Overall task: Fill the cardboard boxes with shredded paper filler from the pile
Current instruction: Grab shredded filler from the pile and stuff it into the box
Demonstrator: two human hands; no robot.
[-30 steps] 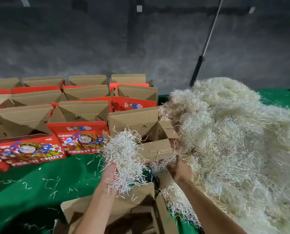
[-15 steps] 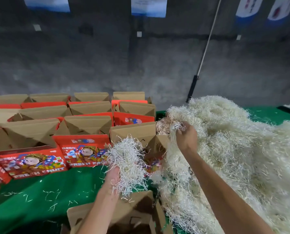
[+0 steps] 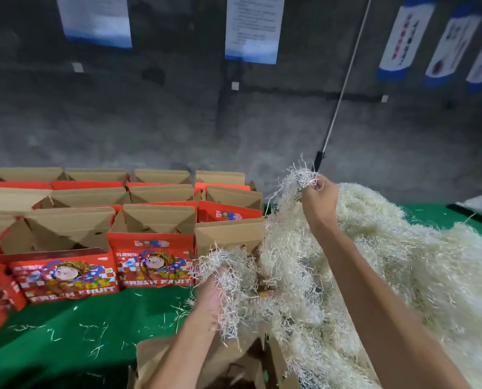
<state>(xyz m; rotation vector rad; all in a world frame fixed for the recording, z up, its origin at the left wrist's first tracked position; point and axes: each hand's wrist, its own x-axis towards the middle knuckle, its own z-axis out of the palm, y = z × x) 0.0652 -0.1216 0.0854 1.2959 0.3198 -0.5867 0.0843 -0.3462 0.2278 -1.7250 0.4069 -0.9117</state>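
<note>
A big pile of pale shredded paper (image 3: 402,262) covers the right side of the green table. My right hand (image 3: 319,199) is raised above the pile and grips a tuft of shredded paper, with strands trailing down from it. My left hand (image 3: 213,296) holds a clump of shredded paper (image 3: 228,273) low over the table, beside the nearest open box (image 3: 228,234) of the rows. Another open cardboard box (image 3: 206,363) sits right below my arms at the near edge.
Rows of open red-and-brown fruit boxes (image 3: 150,259) fill the left and back of the green table (image 3: 65,332). Loose shreds lie scattered on the cloth. A pole (image 3: 343,88) leans against the grey wall behind the pile.
My right hand has risen from the pile, pulling a tuft of shreds up with it. My left hand keeps its clump in about the same place. The camera has tilted upward.
</note>
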